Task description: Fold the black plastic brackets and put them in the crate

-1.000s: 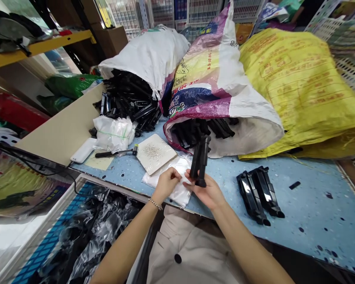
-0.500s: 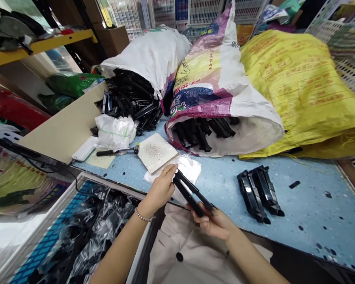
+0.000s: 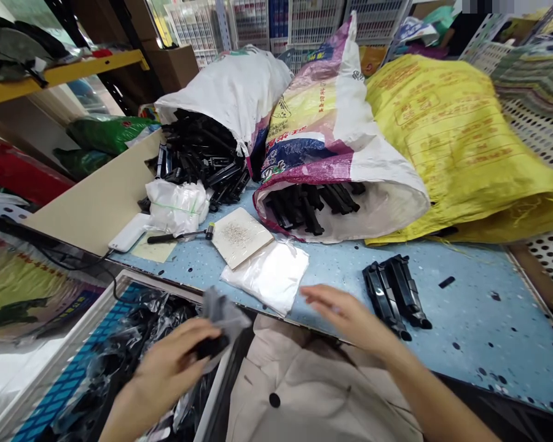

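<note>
My left hand [image 3: 172,356] is closed round a black plastic piece [image 3: 211,347] in a clear plastic bag [image 3: 224,311], low over the crate [image 3: 131,279] at the table's front left. The hand and bag are blurred, so the piece's full shape is hidden. My right hand [image 3: 343,313] holds nothing, its fingers stretched toward a stack of clear plastic bags [image 3: 276,276] at the table edge. To its right lie two long black plastic parts [image 3: 389,298], side by side. Bagged black parts [image 3: 133,362] fill the crate.
A rubber-headed mallet [image 3: 184,235] lies beside a pale square board [image 3: 239,236]. Behind stand a white sack [image 3: 230,80] and a printed sack [image 3: 313,147], both spilling black parts, and a yellow sack [image 3: 442,141]. A small black piece [image 3: 447,282] lies at the right.
The long black part held between both hands has left the table's front. My left hand has moved down and left over the crate with a bagged piece. My right hand has let go and opened.
</note>
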